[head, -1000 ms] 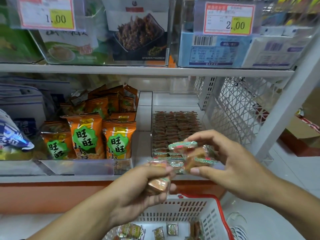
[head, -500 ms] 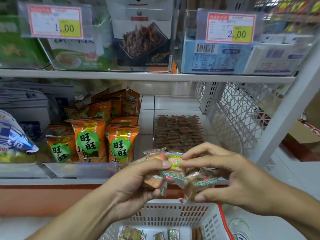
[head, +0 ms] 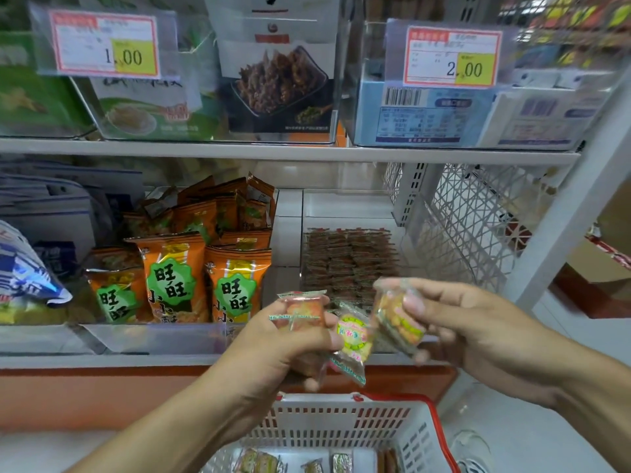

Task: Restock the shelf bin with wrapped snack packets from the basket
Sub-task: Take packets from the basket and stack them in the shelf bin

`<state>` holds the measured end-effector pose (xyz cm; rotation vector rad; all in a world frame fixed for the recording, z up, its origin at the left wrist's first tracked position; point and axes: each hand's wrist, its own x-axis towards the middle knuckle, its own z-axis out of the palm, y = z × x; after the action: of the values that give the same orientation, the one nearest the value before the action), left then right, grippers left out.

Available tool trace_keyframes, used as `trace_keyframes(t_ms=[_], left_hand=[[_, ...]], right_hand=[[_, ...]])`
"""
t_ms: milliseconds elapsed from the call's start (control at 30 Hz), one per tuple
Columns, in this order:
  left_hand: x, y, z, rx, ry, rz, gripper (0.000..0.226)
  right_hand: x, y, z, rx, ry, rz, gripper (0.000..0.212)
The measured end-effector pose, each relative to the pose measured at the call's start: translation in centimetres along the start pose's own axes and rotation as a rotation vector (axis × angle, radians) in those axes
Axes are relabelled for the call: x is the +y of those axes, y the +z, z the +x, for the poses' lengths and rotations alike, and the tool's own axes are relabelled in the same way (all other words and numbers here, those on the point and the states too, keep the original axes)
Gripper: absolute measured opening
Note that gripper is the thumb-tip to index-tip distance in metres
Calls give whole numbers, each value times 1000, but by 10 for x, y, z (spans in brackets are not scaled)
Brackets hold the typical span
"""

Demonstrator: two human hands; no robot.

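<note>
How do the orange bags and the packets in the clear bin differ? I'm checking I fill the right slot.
The orange bags are large, stand upright and bear green labels; the bin packets are small, reddish-brown and lie flat in neat rows. The bags sit left of the divider, the packets right. Both sit on the same shelf.
</note>
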<state>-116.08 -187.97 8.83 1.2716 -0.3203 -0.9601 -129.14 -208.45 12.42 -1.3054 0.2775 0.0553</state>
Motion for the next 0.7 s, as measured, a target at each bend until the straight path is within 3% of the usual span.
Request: trace_keyframes(t_ms=[67,200,333,400,533,700], left_hand=[[-1,-1,-1,-19,-5,76,41],[-7,1,-3,13,16,106,41],[-6,2,-3,84,217,-15,70],[-2,0,-6,103,392,147,75],[0,-3,-8,151,606,360,81],[3,-5,-10,61,630,394,85]], right_hand=[[5,2,0,-80,133,14,33],[14,7,1,-310,269,160,36],[20,18,5,-185,254,587,56],[20,26,6,-190,230,727,70],[16,35,5,-219,221,761,75],[14,35,6,-219,218,737,75]])
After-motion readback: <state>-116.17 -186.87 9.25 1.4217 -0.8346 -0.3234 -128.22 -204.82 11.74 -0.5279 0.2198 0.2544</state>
